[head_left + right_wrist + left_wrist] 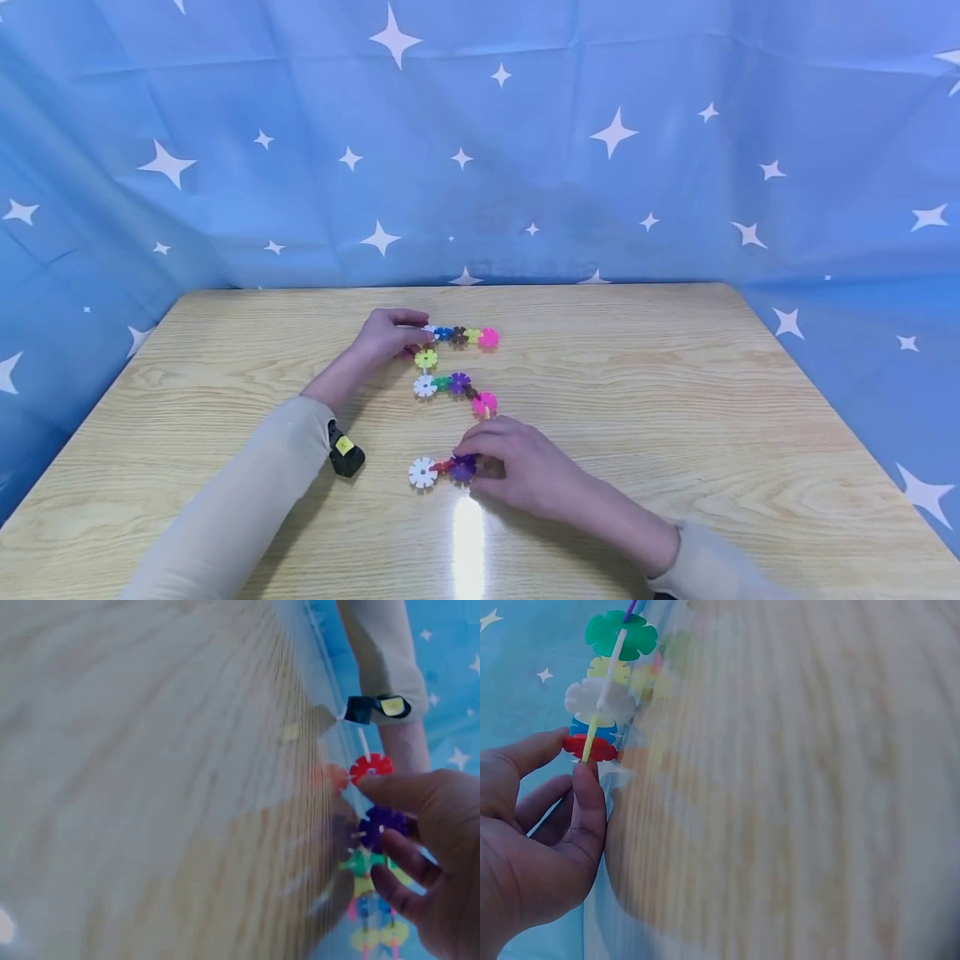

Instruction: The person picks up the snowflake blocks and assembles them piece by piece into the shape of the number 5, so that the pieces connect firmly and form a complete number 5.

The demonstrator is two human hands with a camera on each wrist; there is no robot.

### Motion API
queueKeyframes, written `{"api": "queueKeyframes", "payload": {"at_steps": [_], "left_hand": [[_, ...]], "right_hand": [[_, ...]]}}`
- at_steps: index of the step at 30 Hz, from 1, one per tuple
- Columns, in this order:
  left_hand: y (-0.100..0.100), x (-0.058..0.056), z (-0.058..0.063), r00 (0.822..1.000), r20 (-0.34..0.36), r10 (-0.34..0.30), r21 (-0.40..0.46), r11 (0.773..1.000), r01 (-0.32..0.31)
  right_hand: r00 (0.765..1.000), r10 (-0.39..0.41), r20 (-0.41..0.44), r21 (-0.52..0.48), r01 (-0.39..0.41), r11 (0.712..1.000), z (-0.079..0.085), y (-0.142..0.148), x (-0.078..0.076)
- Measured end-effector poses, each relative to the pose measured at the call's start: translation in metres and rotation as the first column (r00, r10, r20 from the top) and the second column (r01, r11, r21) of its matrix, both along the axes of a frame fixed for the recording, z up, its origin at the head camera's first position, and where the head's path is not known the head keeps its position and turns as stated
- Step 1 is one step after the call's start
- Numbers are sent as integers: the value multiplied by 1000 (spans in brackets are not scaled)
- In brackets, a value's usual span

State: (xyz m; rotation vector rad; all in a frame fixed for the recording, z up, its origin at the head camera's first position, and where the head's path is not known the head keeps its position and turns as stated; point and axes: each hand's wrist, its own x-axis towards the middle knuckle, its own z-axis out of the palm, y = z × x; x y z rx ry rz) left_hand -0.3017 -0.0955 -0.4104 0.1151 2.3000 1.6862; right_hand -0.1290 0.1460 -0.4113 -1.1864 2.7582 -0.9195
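Observation:
A chain of notched snowflake discs lies on the table in the shape of a figure 5, with several colours joined edge to edge. At its upper left corner my left hand (386, 336) pinches a red disc (591, 748) between thumb and fingertips, near a white disc (600, 701) and a green disc (621, 636). My right hand (528, 467) holds the purple disc (462, 468) near the lower end, thumb and fingers on either side of it. Red discs (442, 467) join that purple disc to the white end disc (423, 472). The right fingers partly hide the chain's lower bend.
The wooden table (675, 400) extends around the chain on all sides. A blue cloth with white stars (510, 167) hangs behind it. A black wrist camera with a yellow mark (346, 450) sits on the left forearm. A bright reflection shines on the near tabletop.

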Motion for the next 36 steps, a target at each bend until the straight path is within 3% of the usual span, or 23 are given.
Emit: {"api": "queueKeyframes", "payload": {"at_steps": [11,20,30,36], "left_hand": [[-7,1,-3,1000,10,-26,56,998,25],[-7,-2,-4,999,28,-30,97,995,27],[-5,-3,-6,996,94,0,188,982,-18],[-3,-3,-4,995,97,10,176,984,-27]], "right_hand": [[994,-80,-70,25,82,996,-3,-2,2],[991,-129,-36,11,130,991,-1,-8,3],[999,-46,22,-73,47,996,-7,-13,6],[999,-49,16,-82,50,995,-8,-14,5]]}}
